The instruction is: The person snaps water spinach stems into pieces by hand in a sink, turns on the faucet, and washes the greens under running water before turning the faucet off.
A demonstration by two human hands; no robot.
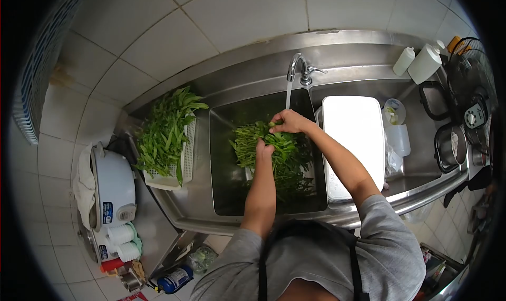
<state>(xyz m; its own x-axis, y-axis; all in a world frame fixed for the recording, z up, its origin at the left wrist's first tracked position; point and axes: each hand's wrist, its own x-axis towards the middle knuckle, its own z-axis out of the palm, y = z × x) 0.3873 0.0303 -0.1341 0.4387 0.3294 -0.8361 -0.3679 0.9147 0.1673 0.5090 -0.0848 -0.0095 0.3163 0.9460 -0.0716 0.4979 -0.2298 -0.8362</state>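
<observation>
Below the running tap (298, 64), leafy greens (243, 151) lie bunched in the sink basin (224, 190), stems mostly toward the left. The right hand (287, 122) is nearly closed, thumb and fingertips pinched at the top of the bunch, seemingly on a few pieces; the left hand (265, 149) curls among them, its fingers hidden by leaves, so I cannot tell how firm its hold is. Good handling here probably means a light pinch, since tender leaves bruise, with a few stems at a time, spread so the water (289, 95) reaches between them, and drips kept off the loaded basket (188, 153) beside the basin.
</observation>
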